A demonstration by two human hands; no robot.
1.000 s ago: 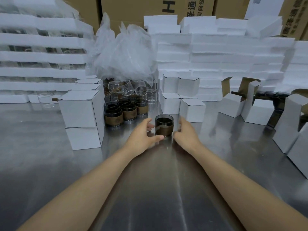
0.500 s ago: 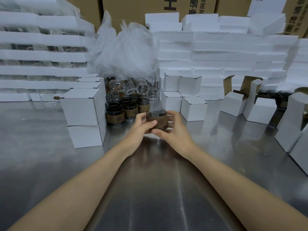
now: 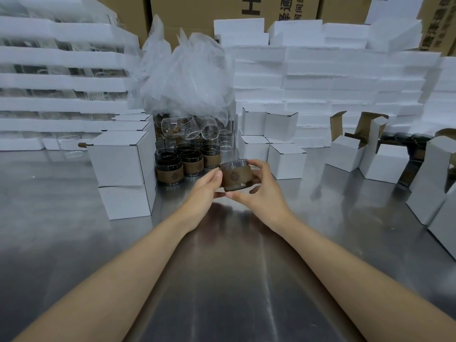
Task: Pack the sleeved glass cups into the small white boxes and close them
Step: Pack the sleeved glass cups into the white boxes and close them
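— Stainless-steel table (image 3: 61, 243), foam slabs (image 3: 345, 77) stacked along the far side. Where's the cup?
— The sleeved glass cup (image 3: 233, 177) is held above the table at centre, slightly tipped, with the brown sleeve's logo facing near.
— Hands?
— The left hand (image 3: 202, 193) pinches its left side, thumb on the sleeve. The right hand (image 3: 261, 191) curls round the right side, thumb underneath.
— Boxes?
— Closed white boxes (image 3: 121, 159) are stacked at left and open-flapped boxes (image 3: 345, 151) stand at right. More sleeved cups (image 3: 187, 161) stand on the table, just far-left of the held one.

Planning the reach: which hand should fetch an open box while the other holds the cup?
Probably right: the right hand sits nearer the open-flapped box; boxes beside the left hand are closed. Both grip the cup.
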